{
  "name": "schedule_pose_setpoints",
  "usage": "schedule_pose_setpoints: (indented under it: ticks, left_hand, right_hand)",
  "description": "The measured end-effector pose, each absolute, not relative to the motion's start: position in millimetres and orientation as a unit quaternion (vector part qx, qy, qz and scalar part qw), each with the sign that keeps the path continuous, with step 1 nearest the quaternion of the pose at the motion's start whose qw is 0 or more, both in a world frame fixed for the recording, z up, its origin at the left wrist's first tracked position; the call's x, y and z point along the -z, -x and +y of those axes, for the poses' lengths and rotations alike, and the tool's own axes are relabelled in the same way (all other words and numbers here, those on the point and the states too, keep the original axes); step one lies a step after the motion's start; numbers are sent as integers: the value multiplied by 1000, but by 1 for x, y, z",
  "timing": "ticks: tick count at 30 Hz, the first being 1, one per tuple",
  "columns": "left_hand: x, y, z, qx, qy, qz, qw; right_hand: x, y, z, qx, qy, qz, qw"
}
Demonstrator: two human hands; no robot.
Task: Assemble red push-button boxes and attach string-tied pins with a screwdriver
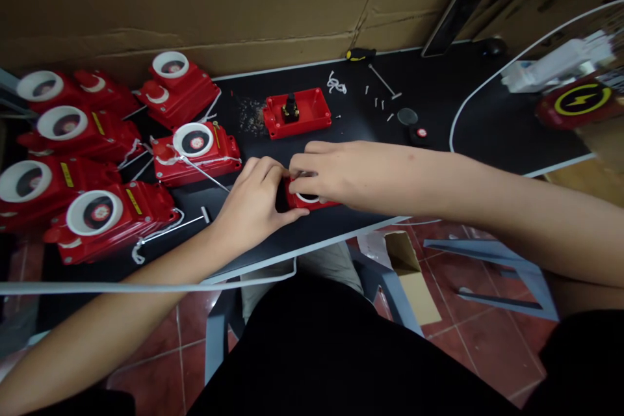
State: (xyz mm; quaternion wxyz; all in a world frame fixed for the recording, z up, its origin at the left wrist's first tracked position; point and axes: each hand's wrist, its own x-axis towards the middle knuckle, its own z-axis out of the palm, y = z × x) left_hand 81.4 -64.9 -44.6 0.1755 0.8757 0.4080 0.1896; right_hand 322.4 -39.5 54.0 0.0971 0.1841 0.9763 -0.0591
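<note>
A red box cover with a white ring [327, 203] lies at the table's front edge, mostly hidden by my hands. My left hand [256, 198] grips its left end, thumb along the near side. From above, my right hand [324, 172] curls its fingers over the cover and its ring; what the fingertips touch inside is hidden. Just behind them sits an open red box base [312, 114] with a black switch block [290, 109] inside. To the left stands an assembled red box [168, 172] with a white ring and a cord.
Several similar red boxes [146, 205] crowd the left side. A metal rod with a crossbar [170, 229] lies before them. Further right are screws [376, 103], a clear disc [407, 117], a yellow-black screwdriver [359, 54] and a white cable [463, 107]. Cardboard [195, 0] backs the table.
</note>
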Motion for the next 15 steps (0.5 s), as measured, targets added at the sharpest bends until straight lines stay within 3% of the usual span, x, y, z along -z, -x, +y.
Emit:
schedule_pose_setpoints:
  ticks: [10, 15]
  left_hand:
    - [44, -84, -67, -181, -879, 415, 147]
    - [49, -76, -67, -193, -888, 400, 124]
  right_hand:
    - [-28, -307, -69, -41, -337, 932, 125]
    - [-49, -318, -72, 43, -310, 946, 90]
